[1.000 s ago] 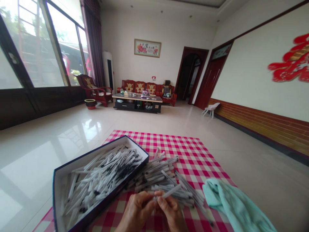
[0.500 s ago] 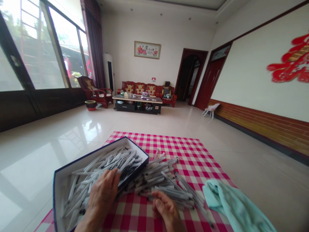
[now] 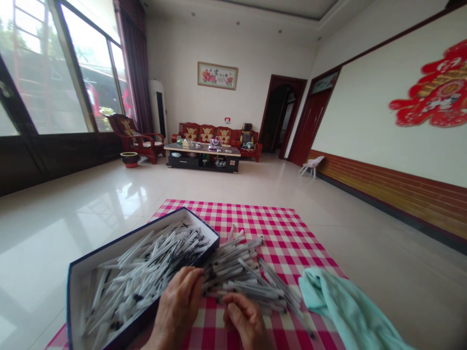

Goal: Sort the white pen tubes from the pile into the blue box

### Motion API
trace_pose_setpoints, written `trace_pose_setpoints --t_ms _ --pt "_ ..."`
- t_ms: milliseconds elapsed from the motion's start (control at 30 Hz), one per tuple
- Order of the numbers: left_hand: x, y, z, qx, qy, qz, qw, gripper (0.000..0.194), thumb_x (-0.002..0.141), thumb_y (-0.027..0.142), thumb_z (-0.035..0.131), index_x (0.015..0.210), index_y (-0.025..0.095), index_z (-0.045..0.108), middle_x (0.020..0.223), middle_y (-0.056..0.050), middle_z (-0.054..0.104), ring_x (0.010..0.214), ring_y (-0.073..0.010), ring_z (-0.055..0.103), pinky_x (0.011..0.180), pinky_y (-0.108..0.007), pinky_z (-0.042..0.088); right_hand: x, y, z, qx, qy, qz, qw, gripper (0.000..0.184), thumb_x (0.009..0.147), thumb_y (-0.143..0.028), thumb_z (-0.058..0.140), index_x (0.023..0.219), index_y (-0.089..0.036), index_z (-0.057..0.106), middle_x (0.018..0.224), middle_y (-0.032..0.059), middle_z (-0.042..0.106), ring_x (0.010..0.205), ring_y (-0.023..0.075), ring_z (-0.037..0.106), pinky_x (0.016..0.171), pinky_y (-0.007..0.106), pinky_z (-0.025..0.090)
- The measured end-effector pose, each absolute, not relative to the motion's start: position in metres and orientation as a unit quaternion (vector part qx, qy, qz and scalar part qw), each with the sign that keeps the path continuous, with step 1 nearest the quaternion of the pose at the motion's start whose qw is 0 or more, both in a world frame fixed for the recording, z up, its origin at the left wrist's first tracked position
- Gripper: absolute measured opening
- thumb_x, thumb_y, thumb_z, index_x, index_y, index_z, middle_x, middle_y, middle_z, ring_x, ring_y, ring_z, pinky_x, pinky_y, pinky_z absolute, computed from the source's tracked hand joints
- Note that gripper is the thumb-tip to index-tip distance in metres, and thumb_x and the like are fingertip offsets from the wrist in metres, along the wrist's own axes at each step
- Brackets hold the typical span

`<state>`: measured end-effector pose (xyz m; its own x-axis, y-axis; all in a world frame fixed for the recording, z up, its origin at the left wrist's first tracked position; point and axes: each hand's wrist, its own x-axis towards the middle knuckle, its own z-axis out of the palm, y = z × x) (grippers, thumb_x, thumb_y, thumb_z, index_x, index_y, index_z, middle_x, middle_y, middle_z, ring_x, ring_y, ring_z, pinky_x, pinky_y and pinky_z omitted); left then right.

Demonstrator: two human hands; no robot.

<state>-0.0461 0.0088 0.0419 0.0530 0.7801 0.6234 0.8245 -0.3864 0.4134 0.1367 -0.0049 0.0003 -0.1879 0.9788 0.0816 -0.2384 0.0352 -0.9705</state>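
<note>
A shallow white box with a dark blue rim [image 3: 120, 246] lies on a pink-and-white checked cloth [image 3: 280, 228], filled with loose white pens [image 3: 153, 257] with black parts. A second heap of similar pens [image 3: 244, 279] lies on the cloth beside the box. My left hand [image 3: 178, 306] is curled over the box's near corner, against the heap's edge. My right hand [image 3: 244, 321] rests at the heap's near side, its fingers touching or nearly touching the pens. Whether either hand holds a pen is hidden by the fingers.
A crumpled pale teal towel [image 3: 339, 311] lies on the cloth's right side and overlaps the floor. Beyond the cloth, glossy floor tiles run to a low coffee table [image 3: 202, 158] with items on it, in front of a red sofa [image 3: 211, 136].
My left hand has come back from inside the box to its rim by the heap. A second ago both hands were together on a pen. The view has swung slightly left.
</note>
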Motion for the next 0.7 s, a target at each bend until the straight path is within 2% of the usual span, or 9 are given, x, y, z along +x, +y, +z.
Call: trace_pose_setpoints --t_ms 100,200,333,400,467,533,700 --pt "-0.018 -0.001 0.022 -0.769 -0.495 -0.403 -0.033 0.023 0.092 0.021 0.040 0.088 0.022 0.062 0.079 -0.004 0.063 0.072 -0.0142 0.063 0.067 -0.021 0.052 0.136 -0.008 0.010 -0.405 -0.561 0.491 0.530 0.025 0.082 -0.043 0.058 0.085 -0.020 0.067 0.061 0.0012 0.059 0.053 0.0144 0.052 0.050 0.025 0.041" --pt "-0.007 -0.007 0.007 -0.787 -0.468 -0.397 -0.060 0.023 0.092 0.021 0.039 0.089 0.022 0.061 0.078 -0.003 0.062 0.070 -0.0139 0.063 0.064 -0.020 0.051 0.148 -0.004 0.024 -0.441 -0.623 0.318 0.562 0.016 0.086 -0.031 0.054 0.088 -0.022 0.067 0.081 0.0066 0.066 0.075 0.0214 0.061 0.069 0.031 0.049" --pt "-0.011 -0.005 0.001 -0.787 -0.451 -0.418 -0.049 0.020 0.092 0.022 0.040 0.092 0.022 0.060 0.078 -0.003 0.063 0.070 -0.0142 0.063 0.064 -0.021 0.051 0.189 0.010 0.029 -0.524 -0.621 0.130 0.568 0.020 0.085 -0.022 0.049 0.097 -0.022 0.066 0.100 0.0109 0.067 0.097 0.0269 0.060 0.083 0.038 0.048" --pt "-0.014 -0.002 0.000 -0.786 -0.442 -0.431 -0.038 0.020 0.092 0.022 0.041 0.093 0.022 0.061 0.077 -0.003 0.063 0.070 -0.0143 0.064 0.065 -0.021 0.052 0.214 0.019 0.027 -0.583 -0.627 0.071 0.512 0.025 0.085 -0.021 0.044 0.099 -0.018 0.065 0.101 0.0137 0.067 0.097 0.0277 0.061 0.083 0.040 0.049" --pt "-0.016 0.000 -0.001 -0.783 -0.438 -0.441 -0.031 0.019 0.092 0.023 0.041 0.094 0.022 0.061 0.076 -0.003 0.063 0.069 -0.0140 0.064 0.065 -0.020 0.052 0.236 0.029 0.026 -0.643 -0.645 0.020 0.412 0.031 0.085 -0.019 0.039 0.102 -0.014 0.064 0.104 0.0160 0.067 0.098 0.0278 0.062 0.084 0.039 0.049" --pt "-0.017 0.001 -0.003 -0.780 -0.440 -0.445 -0.028 0.020 0.092 0.023 0.042 0.093 0.022 0.061 0.075 -0.003 0.062 0.067 -0.0138 0.064 0.064 -0.019 0.052 0.251 0.039 0.027 -0.654 -0.660 0.013 0.370 0.030 0.081 -0.015 0.042 0.098 -0.012 0.066 0.100 0.0171 0.069 0.096 0.0287 0.063 0.085 0.039 0.047" --pt "-0.014 -0.001 -0.008 -0.787 -0.437 -0.434 -0.026 0.020 0.092 0.022 0.041 0.094 0.021 0.061 0.074 -0.003 0.062 0.066 -0.0138 0.063 0.062 -0.019 0.051 0.263 0.061 0.033 -0.666 -0.692 0.021 0.278 0.024 0.068 -0.006 0.051 0.079 -0.016 0.071 0.080 0.0122 0.073 0.078 0.0257 0.067 0.074 0.031 0.047"
